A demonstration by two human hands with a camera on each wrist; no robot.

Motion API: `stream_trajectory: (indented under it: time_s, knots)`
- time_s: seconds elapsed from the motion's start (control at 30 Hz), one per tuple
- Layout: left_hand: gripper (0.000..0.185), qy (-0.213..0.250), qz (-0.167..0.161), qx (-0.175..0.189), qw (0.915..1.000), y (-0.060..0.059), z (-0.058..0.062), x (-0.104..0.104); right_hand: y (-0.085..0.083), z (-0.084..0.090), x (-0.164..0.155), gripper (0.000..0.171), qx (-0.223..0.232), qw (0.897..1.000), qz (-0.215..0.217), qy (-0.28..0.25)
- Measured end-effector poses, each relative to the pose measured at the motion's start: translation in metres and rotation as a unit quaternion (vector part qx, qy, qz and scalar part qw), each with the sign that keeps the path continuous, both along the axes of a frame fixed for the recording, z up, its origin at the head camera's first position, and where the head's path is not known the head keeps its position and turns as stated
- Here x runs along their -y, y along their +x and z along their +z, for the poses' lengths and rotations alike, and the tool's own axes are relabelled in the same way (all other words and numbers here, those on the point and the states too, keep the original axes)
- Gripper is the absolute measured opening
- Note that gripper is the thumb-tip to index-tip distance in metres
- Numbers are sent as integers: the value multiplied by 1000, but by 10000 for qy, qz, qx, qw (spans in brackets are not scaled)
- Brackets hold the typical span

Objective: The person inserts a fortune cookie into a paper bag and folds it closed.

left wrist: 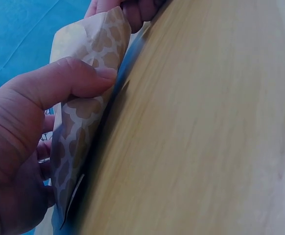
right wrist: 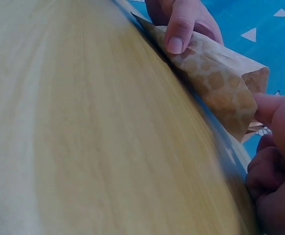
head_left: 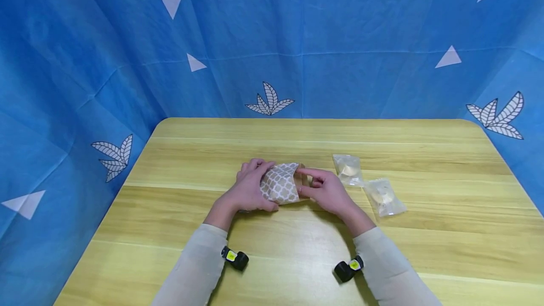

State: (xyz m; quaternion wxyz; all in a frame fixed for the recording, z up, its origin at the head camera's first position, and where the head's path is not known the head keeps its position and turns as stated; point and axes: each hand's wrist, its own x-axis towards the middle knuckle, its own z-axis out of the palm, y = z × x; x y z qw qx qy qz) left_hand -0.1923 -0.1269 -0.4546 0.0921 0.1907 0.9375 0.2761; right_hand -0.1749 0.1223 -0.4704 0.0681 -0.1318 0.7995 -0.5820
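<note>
A brown paper bag [head_left: 278,184] with a white lattice pattern lies on its side near the middle of the table, its mouth facing right. My left hand [head_left: 250,188] grips its closed end, thumb [left wrist: 91,78] on the near side and fingers round the far side. At the mouth, my right hand [head_left: 325,190] has its index finger and thumb spread apart, reaching into the opening. The thumb [right wrist: 270,107] goes inside the bag's rim in the right wrist view, and the other fingers are curled. The inside of the bag is mostly hidden.
Two small clear packets, one farther back [head_left: 348,170] and one nearer [head_left: 384,197], lie right of my right hand, each with a pale round piece inside. The wooden table [head_left: 170,249] meets a blue patterned curtain [head_left: 361,37] at its back edge.
</note>
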Motion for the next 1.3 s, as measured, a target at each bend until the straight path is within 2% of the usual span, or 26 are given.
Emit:
stream_trajectory:
  time_s: [0.13,0.3,0.47,0.8,1.1,1.3]
  knots:
    - [116,19,60,1,10000,0,0,2,1,1,0,40,91,9994,-301,151]
    - [115,89,23,-54,9999,0,0,3,0,1,0,38,171,9983,-551,128]
    - [114,124,10,-88,9999,0,0,4,0,-1,1,38,69,9977,-644,210]
    - [114,195,40,-89,9998,1,1,4,-1,-2,5,27,-55,9921,-1030,710]
    - [113,243,70,-105,9996,1,-1,4,0,1,7,15,107,9887,-1187,912]
    - [113,205,53,-124,9997,0,-2,5,0,2,7,15,202,9895,-1156,840]
